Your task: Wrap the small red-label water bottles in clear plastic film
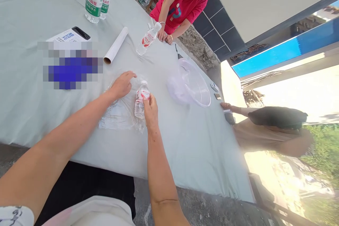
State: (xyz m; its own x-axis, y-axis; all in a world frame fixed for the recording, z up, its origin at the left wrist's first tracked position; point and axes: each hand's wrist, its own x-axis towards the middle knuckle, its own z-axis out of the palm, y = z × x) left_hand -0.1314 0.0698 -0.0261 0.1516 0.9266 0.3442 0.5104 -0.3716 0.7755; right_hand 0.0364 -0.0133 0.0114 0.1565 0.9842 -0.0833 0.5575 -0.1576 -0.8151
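Note:
My right hand (151, 111) is wrapped around a small clear water bottle (140, 104) with a white cap and a red-and-white label. The bottle stands nearly upright at the edge of a crumpled sheet of clear plastic (115, 116) on the table. To the left of the bottle, my left hand (122, 84) hovers over or rests on that plastic. Its fingers reach toward the bottle cap, with the thumb apart from them, and no object shows in the hand. Whether it touches the plastic I cannot tell.
On the pale cloth-covered table (185, 152) lie a white roll (116, 46) with a cardboard core, another small bottle (147, 40), a translucent basin (202, 91) and a phone (81, 33). Large water bottles (94, 1) stand far left. A person in red (176, 0) leans on the far edge; another stands right.

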